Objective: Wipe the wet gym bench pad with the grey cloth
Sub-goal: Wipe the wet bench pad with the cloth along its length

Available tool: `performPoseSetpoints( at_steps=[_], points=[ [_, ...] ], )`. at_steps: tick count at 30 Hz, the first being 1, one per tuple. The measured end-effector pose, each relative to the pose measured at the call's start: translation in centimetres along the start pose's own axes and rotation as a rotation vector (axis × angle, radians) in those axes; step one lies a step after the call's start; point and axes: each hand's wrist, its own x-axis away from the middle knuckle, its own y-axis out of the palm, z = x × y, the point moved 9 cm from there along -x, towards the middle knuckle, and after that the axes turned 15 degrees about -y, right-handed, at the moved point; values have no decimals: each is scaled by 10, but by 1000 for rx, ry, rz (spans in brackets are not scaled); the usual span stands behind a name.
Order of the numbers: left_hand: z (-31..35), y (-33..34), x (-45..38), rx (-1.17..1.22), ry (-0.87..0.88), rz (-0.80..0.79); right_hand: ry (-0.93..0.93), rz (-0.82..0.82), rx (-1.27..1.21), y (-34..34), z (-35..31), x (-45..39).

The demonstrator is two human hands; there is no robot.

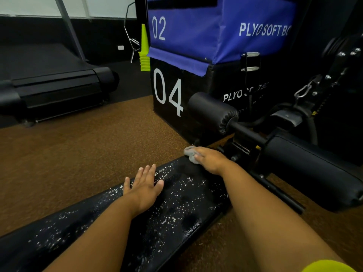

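A long black gym bench pad (176,205) runs from the lower left toward the centre, speckled with shiny water droplets. At its far end my right hand (211,160) presses a small crumpled grey cloth (190,152) onto the pad; part of the cloth is hidden under the fingers. My left hand (144,186) lies flat on the pad's left edge, fingers spread, holding nothing. The patch just beside the cloth looks darker, with fewer droplets.
Black foam roller pads (213,111) on a bar stand just beyond the bench end. Stacked plyo boxes, black "04" (169,93) under blue "02" (196,30), rise behind. A treadmill (55,83) sits at the left, yellow cones (144,50) behind. Brown rubber floor (82,152) surrounds.
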Motion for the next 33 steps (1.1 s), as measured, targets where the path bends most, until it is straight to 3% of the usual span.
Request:
performPoseSetpoints(
  at_steps=[3, 7, 9, 12, 14, 19, 22, 24, 26, 30, 33],
  points=[
    [-1, 1, 0, 10, 2, -1, 131, 30, 72, -4, 17, 10],
    [-2, 0, -1, 12, -4, 10, -137, 60, 39, 8, -14, 35],
    [-2, 1, 0, 37, 3, 1, -186, 97, -38, 4, -4, 53],
    [-3, 1, -3, 28, -4, 12, -23, 133, -82, -5, 14, 59],
    [-3, 2, -4, -1, -10, 18, 37, 107, 59, -3, 2, 53],
    [-2, 2, -1, 28, 4, 2, -194, 82, -49, 12, -14, 63],
    [-3, 2, -3, 31, 4, 7, -39, 143, -82, 0, 17, 69],
    [-3, 3, -4, 23, 3, 5, 71, 143, 26, -2, 19, 66],
    [-3, 3, -5, 16, 3, 5, -1, 152, 69, 4, 2, 64],
    [-4, 3, -5, 32, 5, 7, -227, 145, -93, 10, -4, 86],
    [-4, 3, -6, 32, 8, 6, -103, 226, -153, 0, 20, 97]
  ],
)
